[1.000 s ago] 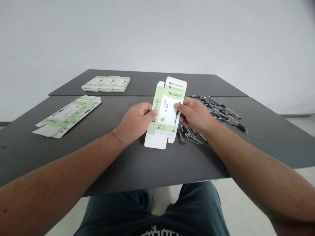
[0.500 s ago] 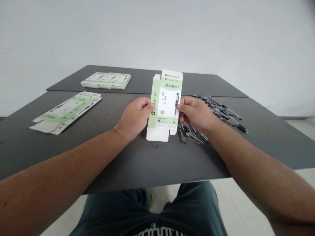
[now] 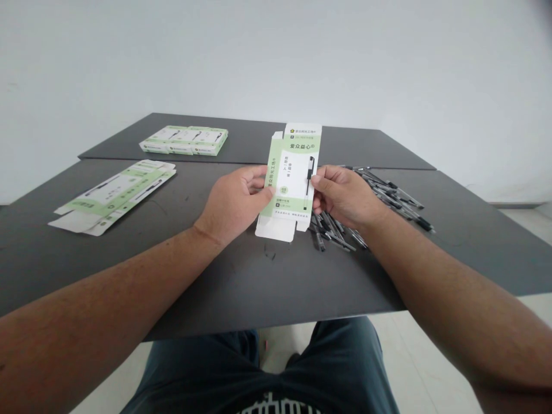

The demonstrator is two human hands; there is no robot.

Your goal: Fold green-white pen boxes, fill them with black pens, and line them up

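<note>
Between my two hands is a green and white cardboard pen box (image 3: 293, 178), raised over the table with its printed front facing me. It looks flattened, and its end flaps stick out at top and bottom. My left hand (image 3: 236, 201) pinches the left edge, thumb in front and fingers behind. On the right edge, the thumb and fingers of my right hand (image 3: 345, 194) are closed in the same way. Just beyond and beneath my right hand lies a loose heap of black and clear pens (image 3: 388, 195), partly hidden by that hand and the box.
Flat unfolded boxes (image 3: 116, 195) lie on the dark table (image 3: 241, 287) at the left. Farther back, a row of several made-up boxes (image 3: 183, 141) sits beyond the table's seam. A pale wall (image 3: 276, 57) rises behind the table.
The held box has tilted back a little, its lower end rising slightly. My left hand has opened out somewhat along the edge, while my right hand stays nearly in place.
</note>
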